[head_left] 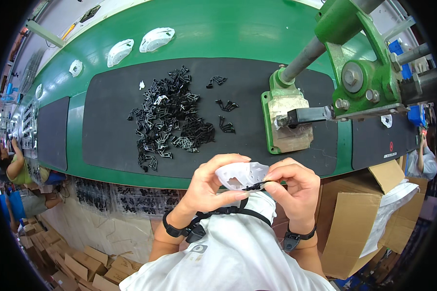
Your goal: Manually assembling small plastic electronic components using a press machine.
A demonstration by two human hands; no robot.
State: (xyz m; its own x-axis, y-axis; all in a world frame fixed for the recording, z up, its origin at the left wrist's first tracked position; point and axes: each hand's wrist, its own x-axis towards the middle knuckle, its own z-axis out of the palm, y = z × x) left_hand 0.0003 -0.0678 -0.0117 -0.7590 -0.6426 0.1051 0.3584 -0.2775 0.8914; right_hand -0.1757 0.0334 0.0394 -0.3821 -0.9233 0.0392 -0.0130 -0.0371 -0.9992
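Close in front of my body, my left hand (210, 186) grips a white curved plastic cover (243, 173) by its left side. The cover has a cut-out opening near its lower middle. At its right, my right hand (294, 189) pinches a small black plastic clip (254, 186) between thumb and fingers, against the cover's lower edge. Whether the clip is seated in the cover I cannot tell. Beyond my hands, a heap of similar black clips (167, 116) lies on the dark mat (111, 140). Smaller groups of clips (226, 105) lie to its right.
A green hand press (277, 104) stands on the mat's right, its lever reaching up overhead. White covers (156, 39) lie along the green table's far side (218, 29). An open cardboard box (347, 228) is at my right. Other people (17, 162) sit at the far left and right.
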